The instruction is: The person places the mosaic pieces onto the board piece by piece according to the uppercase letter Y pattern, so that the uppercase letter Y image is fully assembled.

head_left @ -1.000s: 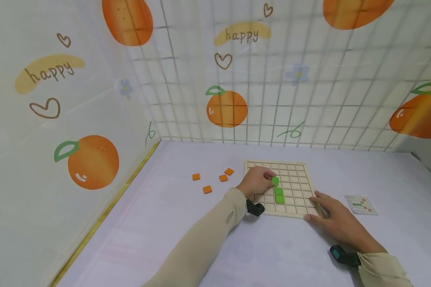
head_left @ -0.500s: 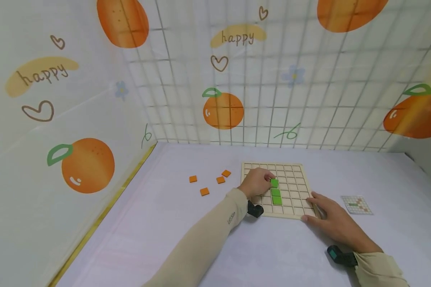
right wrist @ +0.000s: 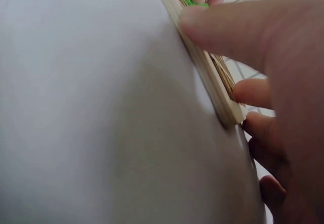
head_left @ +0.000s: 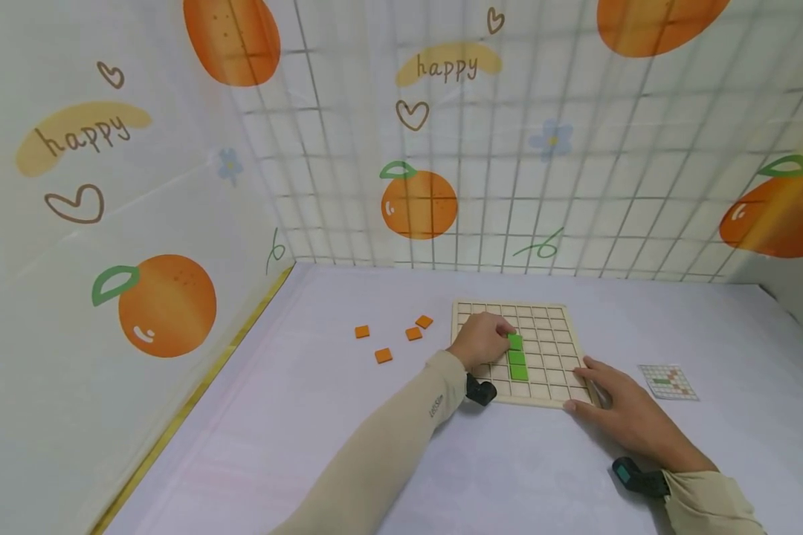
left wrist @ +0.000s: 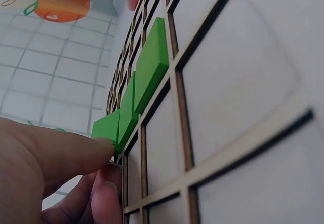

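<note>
Left hand (head_left: 479,339): thumb and fingers pinching the far green tile (head_left: 515,342).
Far green tile: over the grid board (head_left: 552,345), in line with two nearer green tiles (head_left: 519,372); fully seated or not, cannot tell.
Right hand (head_left: 618,409): thumb and fingers spread, touching the board's near right corner.
Orange tiles (head_left: 384,356): four, loose, left of the board.
Patterned card (head_left: 668,382): flat, beside the right hand.
</note>
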The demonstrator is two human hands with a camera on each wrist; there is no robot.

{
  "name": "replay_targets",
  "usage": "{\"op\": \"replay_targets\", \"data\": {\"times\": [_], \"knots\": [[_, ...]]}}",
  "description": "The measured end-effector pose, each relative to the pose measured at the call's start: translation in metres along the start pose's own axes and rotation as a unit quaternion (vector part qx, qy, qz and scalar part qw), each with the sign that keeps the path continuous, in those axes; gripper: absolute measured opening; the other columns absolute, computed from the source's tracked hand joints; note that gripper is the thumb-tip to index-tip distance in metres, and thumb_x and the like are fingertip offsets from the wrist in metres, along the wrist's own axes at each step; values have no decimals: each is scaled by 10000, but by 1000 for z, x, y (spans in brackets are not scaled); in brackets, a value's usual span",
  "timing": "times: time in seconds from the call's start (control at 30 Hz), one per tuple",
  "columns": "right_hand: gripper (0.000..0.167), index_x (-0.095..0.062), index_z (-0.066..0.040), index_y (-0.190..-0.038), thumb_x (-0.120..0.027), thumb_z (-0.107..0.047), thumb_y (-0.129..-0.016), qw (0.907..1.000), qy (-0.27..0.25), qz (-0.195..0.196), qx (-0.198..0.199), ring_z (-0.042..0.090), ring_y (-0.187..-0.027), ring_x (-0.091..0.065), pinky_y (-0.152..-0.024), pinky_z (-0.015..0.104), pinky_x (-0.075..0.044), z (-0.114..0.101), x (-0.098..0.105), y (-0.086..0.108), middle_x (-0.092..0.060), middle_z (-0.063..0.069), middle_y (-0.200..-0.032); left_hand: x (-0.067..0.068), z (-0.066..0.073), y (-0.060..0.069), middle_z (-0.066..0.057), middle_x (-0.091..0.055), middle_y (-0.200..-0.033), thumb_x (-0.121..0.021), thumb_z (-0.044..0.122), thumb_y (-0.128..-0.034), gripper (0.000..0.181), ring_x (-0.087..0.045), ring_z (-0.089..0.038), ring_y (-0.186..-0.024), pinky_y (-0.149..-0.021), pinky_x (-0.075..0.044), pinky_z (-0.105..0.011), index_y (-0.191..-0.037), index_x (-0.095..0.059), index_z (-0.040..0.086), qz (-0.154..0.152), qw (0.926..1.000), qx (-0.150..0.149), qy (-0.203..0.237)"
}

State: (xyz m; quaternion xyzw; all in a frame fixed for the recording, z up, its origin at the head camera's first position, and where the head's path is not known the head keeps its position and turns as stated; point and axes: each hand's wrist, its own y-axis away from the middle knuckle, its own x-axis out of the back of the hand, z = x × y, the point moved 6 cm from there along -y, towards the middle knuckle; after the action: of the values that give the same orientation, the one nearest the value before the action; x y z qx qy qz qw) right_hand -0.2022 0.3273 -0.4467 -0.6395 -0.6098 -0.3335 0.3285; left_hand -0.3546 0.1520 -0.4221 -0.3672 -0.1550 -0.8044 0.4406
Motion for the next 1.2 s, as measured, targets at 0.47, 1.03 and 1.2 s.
{"op": "replay_targets", "data": {"times": [0.47, 1.03, 1.2], "knots": [[847, -481, 31, -1437, -724, -550, -870, 10000, 46, 25, 42, 540, -1409, -230, -1070, 696, -218, 0, -1, 1, -271, 279, -1578, -2, 1, 0, 80, -655, -876, -678, 93, -911, 192, -553, -58, -803, -706, -455, -212, -1064, -780, 147, 44, 9998, 107, -151], [860, -474, 30, -1444, -719, -560, -869, 9999, 140, -6, -11, 546, -1401, -229, -1060, 705, -223, 0, -2, 1, -264, 292, -1574, -2, 2, 3, 68, -713, -1099, -664, 132, -939, 227, -623, -64, -992, -829, -486, -206, -1132, -777, 165, -36, 9987, 140, -491], [851, -478, 34, -1438, -725, -548, -869, 9999, 140, 29, 46, 545, -1401, -235, -1062, 700, -227, 0, -1, 1, -270, 295, -1570, -4, 3, 4, 68, -713, -1127, -665, 142, -944, 248, -623, -57, -1017, -848, -488, -207, -1171, -764, 160, -122, 9987, 153, -480]]}}
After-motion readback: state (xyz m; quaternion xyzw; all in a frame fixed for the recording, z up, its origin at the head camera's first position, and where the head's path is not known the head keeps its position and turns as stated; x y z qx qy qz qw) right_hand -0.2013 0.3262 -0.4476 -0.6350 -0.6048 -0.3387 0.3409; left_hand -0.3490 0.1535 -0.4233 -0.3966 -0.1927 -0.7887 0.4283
